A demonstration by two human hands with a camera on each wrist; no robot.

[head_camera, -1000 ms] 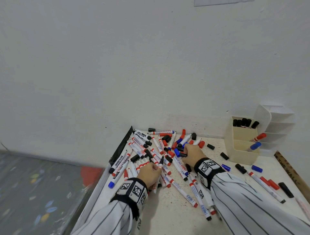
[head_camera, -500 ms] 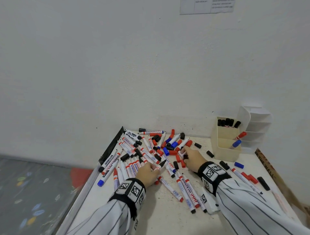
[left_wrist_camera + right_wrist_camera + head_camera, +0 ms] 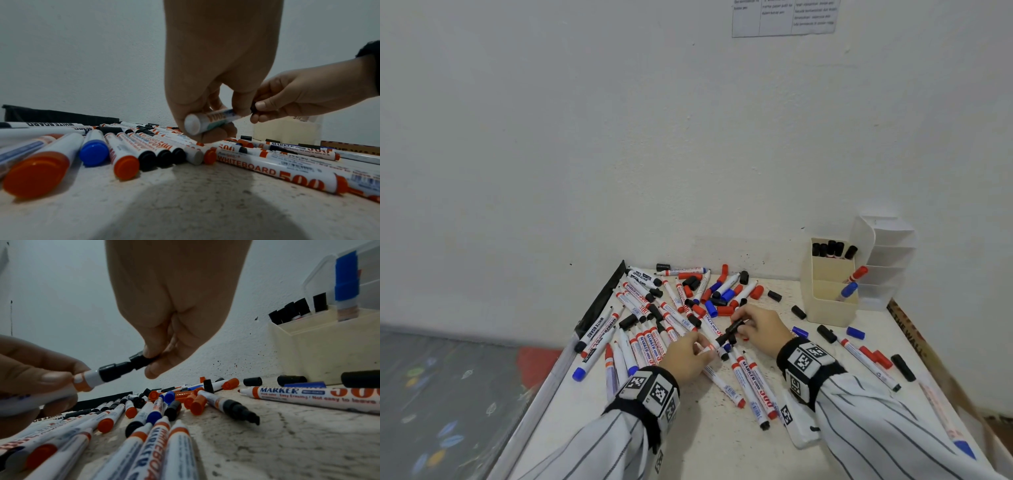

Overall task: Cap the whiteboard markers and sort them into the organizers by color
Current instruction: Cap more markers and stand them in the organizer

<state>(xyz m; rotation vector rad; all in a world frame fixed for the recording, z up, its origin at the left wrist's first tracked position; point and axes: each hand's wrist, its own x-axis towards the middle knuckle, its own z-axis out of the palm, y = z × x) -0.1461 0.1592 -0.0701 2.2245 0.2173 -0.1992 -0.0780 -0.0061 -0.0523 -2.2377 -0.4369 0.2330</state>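
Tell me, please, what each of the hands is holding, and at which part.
The left hand grips a whiteboard marker by its white barrel. The right hand pinches the black cap by its outer end, at the marker's tip.

Smooth, glossy white plastic is seen on the marker barrels (image 3: 267,168), with a satin sheen on the loose caps (image 3: 198,404). The table (image 3: 298,443) is finished in a matt, speckled, stone-like surface. The organizer (image 3: 828,301) is made of cream, slightly translucent plastic. Striped cloth is worn as sleeves (image 3: 887,435). The wall (image 3: 619,137) is painted matt.
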